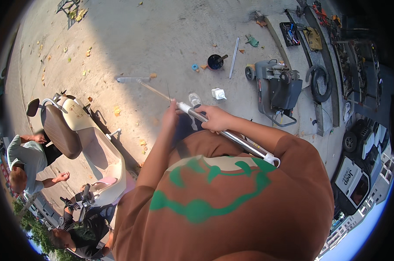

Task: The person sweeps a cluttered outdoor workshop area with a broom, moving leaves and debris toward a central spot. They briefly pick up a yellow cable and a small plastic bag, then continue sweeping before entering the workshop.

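Across the middle runs a telescopic pole (pixel 238 140) with a silver tube, a white collar, a thinner pale section and a pale bar-like head (pixel 131 79) at its far end. My right hand (pixel 212 117) is closed around the silver tube. My left hand (pixel 174 108) is closed by the white collar and thinner section; a thin dark wire-like line rises there, too small to name. On the ground ahead are a white bottle (pixel 218 93), a dark bucket (pixel 215 61) with a handled tool in it, a small blue object (pixel 195 67) and a loose silver tube (pixel 234 56).
A cream scooter (pixel 86 139) stands left, with one person (pixel 29 161) beside it and another (pixel 75 232) at lower left. At right are a wheeled black machine (pixel 275 93), a black tyre (pixel 319 85), a tool tray (pixel 289 34) along ledges and a parked vehicle (pixel 357 169).
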Motion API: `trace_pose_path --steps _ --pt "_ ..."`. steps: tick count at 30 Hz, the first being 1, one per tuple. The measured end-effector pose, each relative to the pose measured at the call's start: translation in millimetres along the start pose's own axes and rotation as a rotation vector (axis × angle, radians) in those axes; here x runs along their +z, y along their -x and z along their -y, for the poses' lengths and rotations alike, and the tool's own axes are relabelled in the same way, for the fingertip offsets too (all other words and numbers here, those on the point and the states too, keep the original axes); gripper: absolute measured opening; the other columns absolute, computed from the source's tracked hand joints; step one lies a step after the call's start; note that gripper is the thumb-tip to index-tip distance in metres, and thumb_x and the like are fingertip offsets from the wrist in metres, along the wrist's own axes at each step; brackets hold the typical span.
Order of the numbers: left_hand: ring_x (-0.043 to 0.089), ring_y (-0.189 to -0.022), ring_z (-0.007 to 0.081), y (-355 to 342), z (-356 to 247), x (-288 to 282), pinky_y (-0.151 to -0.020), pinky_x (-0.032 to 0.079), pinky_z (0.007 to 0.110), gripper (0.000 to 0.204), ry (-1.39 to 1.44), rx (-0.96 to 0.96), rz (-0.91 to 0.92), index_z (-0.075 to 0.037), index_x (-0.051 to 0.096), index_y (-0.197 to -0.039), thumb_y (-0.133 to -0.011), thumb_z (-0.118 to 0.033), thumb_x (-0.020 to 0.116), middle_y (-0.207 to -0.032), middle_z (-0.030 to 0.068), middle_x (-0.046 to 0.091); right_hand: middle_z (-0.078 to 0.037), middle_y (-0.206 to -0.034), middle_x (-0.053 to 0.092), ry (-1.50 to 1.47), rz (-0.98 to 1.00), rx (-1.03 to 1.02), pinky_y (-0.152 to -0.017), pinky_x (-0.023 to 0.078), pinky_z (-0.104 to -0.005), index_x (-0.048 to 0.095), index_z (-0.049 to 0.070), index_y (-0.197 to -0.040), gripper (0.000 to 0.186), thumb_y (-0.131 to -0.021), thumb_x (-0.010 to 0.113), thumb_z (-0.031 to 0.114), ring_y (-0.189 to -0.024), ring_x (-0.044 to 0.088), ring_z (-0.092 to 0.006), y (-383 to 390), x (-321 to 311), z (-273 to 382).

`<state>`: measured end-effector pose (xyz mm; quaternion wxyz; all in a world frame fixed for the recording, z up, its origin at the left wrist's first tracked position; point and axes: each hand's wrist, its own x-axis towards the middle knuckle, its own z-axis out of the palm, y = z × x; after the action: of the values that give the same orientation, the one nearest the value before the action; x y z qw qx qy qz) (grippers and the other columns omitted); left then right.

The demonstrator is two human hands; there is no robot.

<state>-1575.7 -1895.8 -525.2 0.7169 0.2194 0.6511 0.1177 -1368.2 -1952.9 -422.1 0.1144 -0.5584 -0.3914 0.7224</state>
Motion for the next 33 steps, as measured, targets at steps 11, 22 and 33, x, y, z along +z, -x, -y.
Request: trace_pose_path --steps 11,22,33 --pt "0.06 -0.064 0.0225 -157.6 -51.8 -19.5 -0.061 0.046 0.033 0.019 -0.112 -0.161 -0.36 0.009 0.06 -0.075 -0.072 -0.01 0.061 -0.071 0.0145 0.062 -0.012 -0.076 0.062 -0.179 0.182 0.125 -0.064 0.047 -0.0316 0.037 0.007 -0.13 0.06 -0.075 0.061 0.006 -0.068 0.063 -0.0192 -131.5 -62.3 25.1" --pt "0.052 -0.059 0.0177 -311.9 -69.3 -31.4 -0.057 0.041 0.03 0.015 -0.163 0.013 -0.437 0.003 0.053 -0.075 -0.075 -0.01 0.06 -0.066 0.0094 0.055 -0.008 -0.065 0.062 -0.442 -0.189 0.297 -0.044 0.048 -0.0261 0.058 -0.002 -0.087 0.02 -0.085 0.057 0.018 -0.05 0.06 -0.014 -421.9 -144.6 -184.2" --pt "0.051 -0.059 0.0129 -398.4 -42.5 43.3 -0.057 0.041 0.024 0.016 -0.107 -0.042 -0.12 -0.002 0.046 -0.09 -0.079 -0.002 0.058 -0.07 0.0055 0.051 -0.021 -0.097 0.063 -0.04 -1.079 0.599 -0.081 0.048 -0.04 0.049 0.001 -0.112 0.063 -0.066 0.075 0.036 -0.098 0.058 -0.0337 -688.0 -173.7 -427.3"
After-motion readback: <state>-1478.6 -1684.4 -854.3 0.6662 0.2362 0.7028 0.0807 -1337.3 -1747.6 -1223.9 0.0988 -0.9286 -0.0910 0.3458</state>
